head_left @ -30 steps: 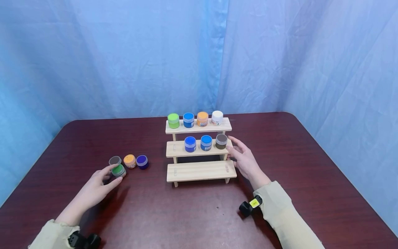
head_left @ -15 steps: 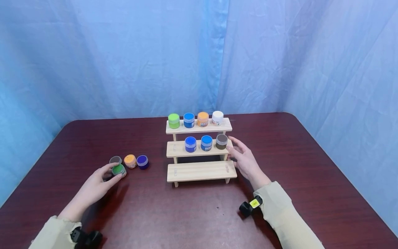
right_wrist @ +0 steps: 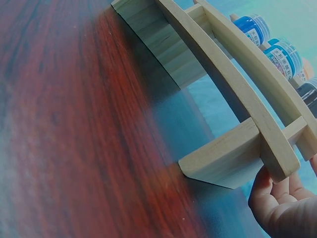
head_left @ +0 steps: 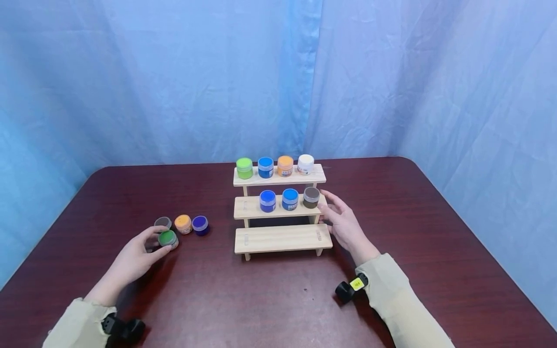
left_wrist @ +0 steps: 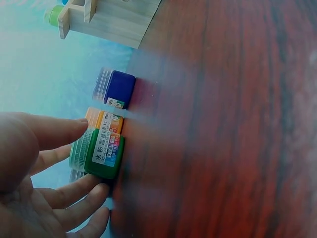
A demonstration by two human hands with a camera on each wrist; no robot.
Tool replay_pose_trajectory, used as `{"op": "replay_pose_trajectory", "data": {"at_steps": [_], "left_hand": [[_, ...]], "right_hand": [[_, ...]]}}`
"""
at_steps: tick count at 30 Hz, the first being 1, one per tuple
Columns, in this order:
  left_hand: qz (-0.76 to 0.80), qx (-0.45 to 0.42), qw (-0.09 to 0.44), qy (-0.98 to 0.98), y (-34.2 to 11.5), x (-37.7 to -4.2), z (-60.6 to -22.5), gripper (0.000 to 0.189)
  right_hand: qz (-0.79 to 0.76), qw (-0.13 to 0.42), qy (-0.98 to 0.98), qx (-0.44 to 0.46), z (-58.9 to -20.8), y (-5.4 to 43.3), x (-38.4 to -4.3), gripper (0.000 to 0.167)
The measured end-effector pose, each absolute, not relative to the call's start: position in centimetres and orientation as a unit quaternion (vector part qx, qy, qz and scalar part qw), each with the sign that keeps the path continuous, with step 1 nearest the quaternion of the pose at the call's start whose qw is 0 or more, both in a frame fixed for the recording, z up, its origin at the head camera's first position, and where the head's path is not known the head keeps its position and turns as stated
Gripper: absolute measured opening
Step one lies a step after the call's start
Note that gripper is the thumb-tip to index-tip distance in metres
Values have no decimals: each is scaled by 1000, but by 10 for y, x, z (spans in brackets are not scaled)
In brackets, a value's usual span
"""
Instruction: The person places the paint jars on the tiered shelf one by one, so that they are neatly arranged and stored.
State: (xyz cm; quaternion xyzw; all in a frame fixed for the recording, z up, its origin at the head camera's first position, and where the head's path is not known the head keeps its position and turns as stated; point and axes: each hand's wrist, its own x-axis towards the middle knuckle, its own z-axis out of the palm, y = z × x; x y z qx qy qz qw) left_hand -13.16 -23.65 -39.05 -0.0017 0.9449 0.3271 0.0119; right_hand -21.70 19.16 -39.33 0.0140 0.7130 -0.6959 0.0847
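1. Left hand point(head_left: 136, 258): thumb and fingers closed around the green jar point(head_left: 168, 239), from about eight o'clock of it.
2. Green jar: on the table's left side, at about nine o'clock from the wooden stand point(head_left: 280, 239); clear ribbed lid, white printed label. Whether its base touches the table point(head_left: 278, 299) cannot be told.
3. Dark grey jar point(head_left: 163, 222): near twelve o'clock of the green jar, partly hidden behind it.
4. Orange jar point(head_left: 183, 224): between one and two o'clock of the green jar, standing upright.
5. Deep-blue jar point(head_left: 200, 225): two o'clock of the green jar, just beside the orange one.
6. Right hand point(head_left: 344, 224): at three o'clock of the wooden stand, fingers and thumb curved about its end, holding it.
7. Wooden stand: three pale steps. Top, nine to three o'clock: lime jar point(head_left: 244, 169), blue jar point(head_left: 265, 167), light-orange jar point(head_left: 285, 166), white jar point(head_left: 306, 165). Middle, same order: royal-blue jar point(head_left: 267, 201), bright-blue jar point(head_left: 290, 199), brown-grey jar point(head_left: 311, 198).
8. Table: dark red wood grain; blue curtain point(head_left: 196, 82) toward twelve o'clock.
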Motion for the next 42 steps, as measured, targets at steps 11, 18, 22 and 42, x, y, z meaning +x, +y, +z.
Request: {"op": "replay_pose_trajectory", "data": {"at_steps": [11, 18, 22, 42], "left_hand": [[339, 7, 9, 941, -234, -131, -392, 43], [339, -2, 8, 941, -232, -131, -391, 42], [341, -3, 6, 940, -232, -131, -391, 42], [331, -12, 1, 943, -235, -132, -394, 44]], "right_hand": [[-694, 85, 715, 15, -391, 194, -217, 53], [-694, 87, 715, 15, -389, 193, -217, 53], [-696, 88, 713, 15, -389, 192, -217, 53], [-704, 91, 704, 14, -389, 191, -216, 53]]}}
